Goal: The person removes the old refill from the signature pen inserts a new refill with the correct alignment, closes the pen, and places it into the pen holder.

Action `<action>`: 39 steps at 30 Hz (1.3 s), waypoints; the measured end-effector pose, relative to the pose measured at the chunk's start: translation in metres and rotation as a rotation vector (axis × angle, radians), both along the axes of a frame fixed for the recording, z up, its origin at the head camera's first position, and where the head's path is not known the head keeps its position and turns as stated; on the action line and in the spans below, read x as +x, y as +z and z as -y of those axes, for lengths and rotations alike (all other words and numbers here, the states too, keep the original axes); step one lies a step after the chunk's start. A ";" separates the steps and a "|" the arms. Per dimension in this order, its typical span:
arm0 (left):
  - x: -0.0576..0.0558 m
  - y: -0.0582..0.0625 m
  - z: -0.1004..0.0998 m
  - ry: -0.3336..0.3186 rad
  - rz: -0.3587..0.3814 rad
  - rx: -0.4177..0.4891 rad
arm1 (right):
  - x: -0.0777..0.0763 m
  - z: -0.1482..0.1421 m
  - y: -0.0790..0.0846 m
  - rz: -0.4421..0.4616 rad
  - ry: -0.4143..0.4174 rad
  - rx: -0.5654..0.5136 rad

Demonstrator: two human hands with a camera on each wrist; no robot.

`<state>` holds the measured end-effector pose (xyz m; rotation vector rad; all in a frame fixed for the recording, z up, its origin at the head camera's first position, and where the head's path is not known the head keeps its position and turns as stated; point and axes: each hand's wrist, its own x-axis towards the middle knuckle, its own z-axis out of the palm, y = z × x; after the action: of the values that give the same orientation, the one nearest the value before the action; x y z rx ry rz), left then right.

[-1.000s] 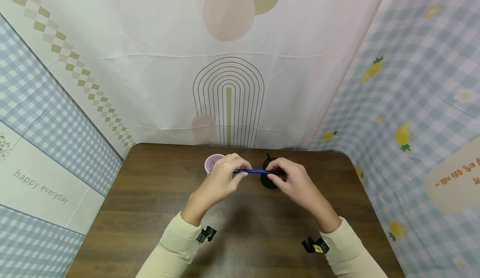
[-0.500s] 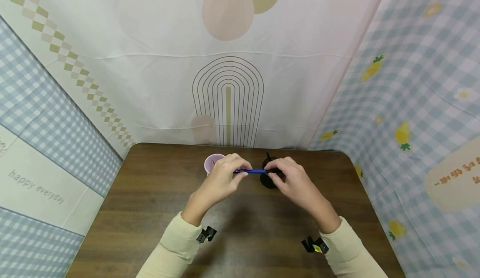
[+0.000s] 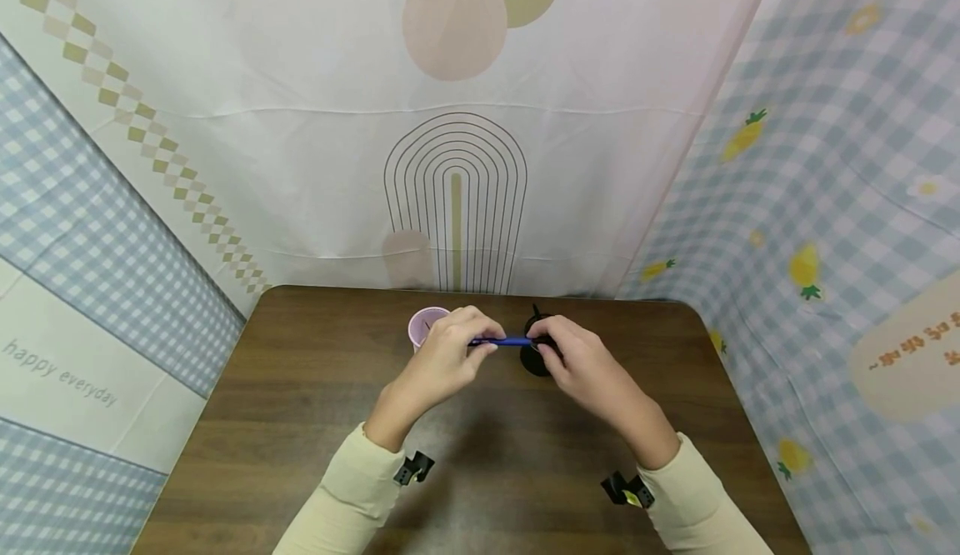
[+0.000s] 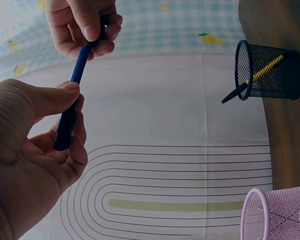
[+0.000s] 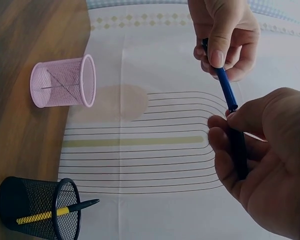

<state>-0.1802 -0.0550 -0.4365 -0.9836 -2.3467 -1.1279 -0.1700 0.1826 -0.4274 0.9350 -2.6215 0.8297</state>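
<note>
- At the far left, a blue-and-white checked cloth (image 3: 82, 163) hangs beside the brown wood-grain table (image 3: 300, 447).
- Next comes a lavender-pink wire-mesh cup (image 5: 60, 97), standing upright near the table's back edge, partly hidden behind the left hand in the head view. Thin dark lines show on or within it; I cannot tell which.
- The left hand (image 3: 444, 357) pinches one dark end of the pen between thumb and fingers, and looks almost unmoved from a second ago.
- Between the hands, raised above the table, is a slim blue-barrelled pen (image 3: 513, 342) with dark ends, lying nearly level in the head view.
- Behind the right fingers stands a black wire-mesh cup (image 4: 292, 72), upright, with a yellow-and-black pen (image 4: 260, 74) leaning inside it, dark tip over the rim.
- The right hand (image 3: 588, 363) pinches the pen's other dark end; it has shifted slightly leftward over the last second, leaving a little less blue barrel showing. I judge this a small adjustment at that end, with the pen needing both hands.
- A checked cloth with pineapple prints (image 3: 847, 205) hangs at the far right.
</note>
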 end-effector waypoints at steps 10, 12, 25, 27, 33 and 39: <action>0.001 0.000 0.001 -0.001 -0.002 0.010 | -0.004 -0.002 -0.004 -0.077 0.021 -0.047; 0.001 0.000 0.001 -0.002 -0.003 0.010 | -0.005 -0.003 -0.005 -0.118 0.007 -0.048; 0.000 -0.001 0.002 0.003 -0.012 0.007 | -0.005 -0.003 -0.006 -0.232 -0.022 -0.037; 0.000 0.000 0.003 0.004 -0.010 0.005 | -0.004 -0.002 -0.006 -0.221 -0.016 -0.044; 0.000 0.000 0.004 0.011 -0.012 -0.003 | -0.004 -0.001 -0.007 -0.225 -0.024 -0.060; -0.001 0.000 0.005 0.012 -0.014 -0.010 | -0.005 -0.001 -0.005 -0.256 -0.070 -0.033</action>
<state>-0.1816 -0.0596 -0.4367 -0.9765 -2.3462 -1.1019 -0.1752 0.1832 -0.4325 0.8723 -2.3989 0.6837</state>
